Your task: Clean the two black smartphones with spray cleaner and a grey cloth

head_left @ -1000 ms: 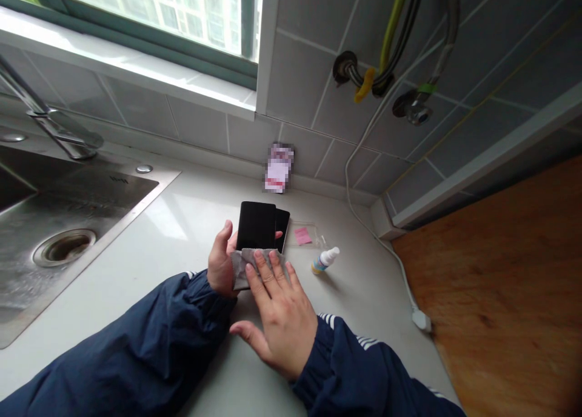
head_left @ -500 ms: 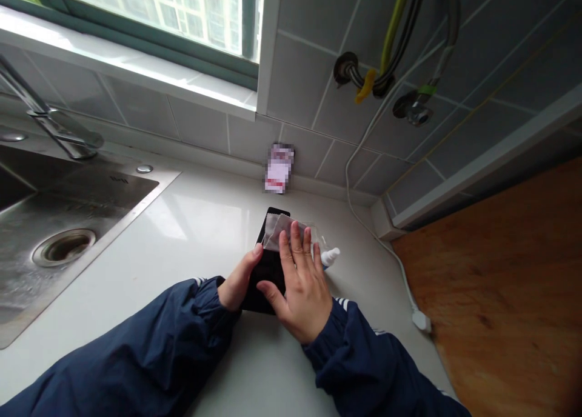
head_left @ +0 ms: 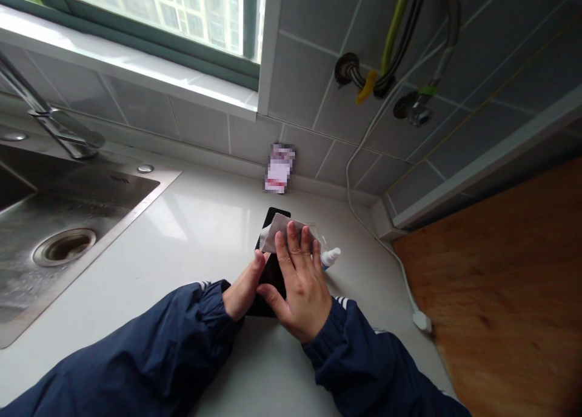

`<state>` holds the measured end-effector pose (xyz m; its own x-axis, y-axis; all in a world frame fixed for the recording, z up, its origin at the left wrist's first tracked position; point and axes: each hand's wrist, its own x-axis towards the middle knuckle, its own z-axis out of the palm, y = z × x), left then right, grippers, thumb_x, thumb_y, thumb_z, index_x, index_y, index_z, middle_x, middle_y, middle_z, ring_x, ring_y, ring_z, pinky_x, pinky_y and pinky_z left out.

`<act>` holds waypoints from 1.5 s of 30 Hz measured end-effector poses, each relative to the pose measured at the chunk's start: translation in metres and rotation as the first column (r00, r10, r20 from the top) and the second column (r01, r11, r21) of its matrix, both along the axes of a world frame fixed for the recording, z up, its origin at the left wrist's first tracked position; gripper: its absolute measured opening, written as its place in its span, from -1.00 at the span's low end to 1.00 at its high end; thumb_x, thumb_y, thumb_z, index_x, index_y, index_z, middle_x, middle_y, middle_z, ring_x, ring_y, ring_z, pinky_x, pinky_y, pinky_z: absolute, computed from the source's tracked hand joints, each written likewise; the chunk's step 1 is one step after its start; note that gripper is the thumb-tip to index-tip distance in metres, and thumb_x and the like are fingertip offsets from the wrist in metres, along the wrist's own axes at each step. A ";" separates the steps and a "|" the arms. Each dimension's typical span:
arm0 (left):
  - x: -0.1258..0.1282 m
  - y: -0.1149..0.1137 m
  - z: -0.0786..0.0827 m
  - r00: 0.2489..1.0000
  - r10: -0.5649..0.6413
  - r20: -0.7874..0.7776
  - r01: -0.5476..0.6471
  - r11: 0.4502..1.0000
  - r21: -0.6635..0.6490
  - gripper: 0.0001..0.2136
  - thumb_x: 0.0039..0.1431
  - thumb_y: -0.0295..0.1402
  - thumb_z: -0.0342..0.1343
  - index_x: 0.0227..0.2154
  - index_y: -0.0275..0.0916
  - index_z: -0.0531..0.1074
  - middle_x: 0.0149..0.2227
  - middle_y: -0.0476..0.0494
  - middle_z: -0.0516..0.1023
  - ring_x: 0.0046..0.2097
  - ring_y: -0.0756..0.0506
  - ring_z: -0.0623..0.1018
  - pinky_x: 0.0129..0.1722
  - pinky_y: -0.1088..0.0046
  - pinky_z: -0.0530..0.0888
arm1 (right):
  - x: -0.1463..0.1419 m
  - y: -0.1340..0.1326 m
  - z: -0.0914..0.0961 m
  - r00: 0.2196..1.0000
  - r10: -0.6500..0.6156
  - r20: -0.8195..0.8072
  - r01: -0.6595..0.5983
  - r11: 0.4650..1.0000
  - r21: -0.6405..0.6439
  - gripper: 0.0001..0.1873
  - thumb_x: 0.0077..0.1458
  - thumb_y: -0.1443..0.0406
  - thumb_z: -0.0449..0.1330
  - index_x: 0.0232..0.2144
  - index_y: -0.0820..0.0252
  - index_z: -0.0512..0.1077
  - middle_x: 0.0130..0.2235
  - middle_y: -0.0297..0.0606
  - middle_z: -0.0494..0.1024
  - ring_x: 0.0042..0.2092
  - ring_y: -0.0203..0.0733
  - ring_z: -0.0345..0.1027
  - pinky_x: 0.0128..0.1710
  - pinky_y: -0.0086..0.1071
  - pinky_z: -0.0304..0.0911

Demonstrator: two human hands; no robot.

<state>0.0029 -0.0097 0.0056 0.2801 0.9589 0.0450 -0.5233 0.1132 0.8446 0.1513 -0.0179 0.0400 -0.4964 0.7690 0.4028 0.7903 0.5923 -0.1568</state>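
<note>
A black phone [head_left: 273, 277] with a dark glossy screen is low over the white counter. My left hand [head_left: 242, 288] grips it at its left side, thumb along the edge and the other fingers hidden beneath. A grey cloth [head_left: 275, 226] with a zigzag-cut edge lies across the upper part of the screen. Flat on the cloth, my right hand [head_left: 304, 280] has its fingers stretched out and its thumb spread over the dark screen. Just beyond the right fingers lies a small bottle with a white nozzle [head_left: 330, 257], partly hidden, its lower part bluish.
Against the tiled wall leans a pixelated upright phone [head_left: 279, 168]. To the left are a steel sink [head_left: 127, 208] and a tap [head_left: 68, 132]. A white cable [head_left: 382, 244] with a plug runs down on the right, beside a wooden board [head_left: 491, 296]. Pipes hang above.
The cloth has shifted slightly left and turned on the screen, showing a pale folded corner. My left hand has moved a little right; my right hand stays nearly in place.
</note>
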 end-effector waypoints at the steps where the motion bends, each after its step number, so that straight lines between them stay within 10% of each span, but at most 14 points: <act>1: 0.002 0.000 -0.001 0.999 0.013 0.044 -0.012 1.000 -0.029 -0.29 0.27 0.25 -0.02 0.25 -0.16 0.47 0.43 -0.16 0.26 0.52 -0.30 -0.06 0.51 0.12 -0.17 | 0.000 -0.001 0.000 1.000 0.008 0.011 -0.008 1.000 0.004 -0.08 0.39 -0.09 0.02 0.52 0.24 -0.23 0.54 -0.04 -0.29 0.54 0.20 -0.55 0.46 0.25 -0.27; 14: -0.026 0.022 0.022 0.883 0.080 0.463 0.098 0.932 -0.348 -0.10 0.29 0.32 -0.27 0.32 -0.39 0.33 0.14 -0.49 0.58 0.20 -0.44 0.55 0.29 -0.05 0.38 | -0.017 -0.035 -0.009 0.968 0.235 0.089 -0.220 0.964 -0.150 -0.16 0.38 -0.16 0.00 0.44 0.27 0.11 0.52 -0.18 -0.11 0.54 0.08 -0.30 0.49 0.15 -0.28; 28: -0.033 0.025 0.019 0.868 -0.082 0.490 0.240 0.933 -0.268 -0.02 0.25 0.36 -0.44 0.42 -0.35 0.16 0.25 -0.51 0.48 0.23 -0.44 0.51 0.31 -0.11 0.29 | -0.019 -0.042 -0.011 0.962 0.245 0.121 -0.225 0.962 -0.154 -0.14 0.37 -0.18 -0.01 0.46 0.25 0.07 0.53 -0.22 -0.14 0.54 0.10 -0.32 0.50 0.12 -0.32; 34: -0.023 0.015 0.025 0.897 0.031 0.441 0.128 0.937 -0.326 -0.03 0.24 0.37 -0.28 0.30 -0.43 0.33 0.12 -0.50 0.59 0.19 -0.41 0.55 0.33 0.01 0.31 | -0.019 -0.034 -0.016 0.962 0.228 0.151 -0.217 0.973 -0.082 0.08 0.28 -0.27 0.02 0.50 0.34 -0.15 0.52 -0.12 -0.13 0.54 0.20 -0.41 0.48 0.23 -0.30; 40: -0.015 0.010 0.023 0.895 -0.092 0.436 0.267 0.894 -0.360 0.00 0.17 0.43 -0.25 0.14 -0.47 0.51 0.07 -0.53 0.62 0.25 -0.47 0.49 0.37 -0.07 0.25 | -0.015 -0.025 -0.018 0.971 0.191 0.143 -0.183 0.981 -0.068 0.10 0.29 -0.31 -0.12 0.51 0.32 -0.29 0.53 -0.11 -0.16 0.54 0.21 -0.46 0.46 0.29 -0.35; 45: 0.001 0.006 0.011 0.937 0.034 0.349 0.093 0.936 -0.340 -0.29 0.32 0.26 -0.16 -0.06 -0.23 0.66 0.17 -0.19 0.60 0.46 -0.31 0.20 0.45 0.20 0.05 | -0.011 -0.013 -0.015 0.984 0.134 0.114 -0.130 0.990 -0.046 0.06 0.32 -0.29 -0.14 0.51 0.28 -0.36 0.53 -0.09 -0.17 0.54 0.20 -0.46 0.45 0.29 -0.28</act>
<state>0.0039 -0.0035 0.0163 0.3362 0.9225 -0.1895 -0.7648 0.3849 0.5166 0.1406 -0.0310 0.0249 -0.6364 0.7073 0.3078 0.7197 0.6880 -0.0932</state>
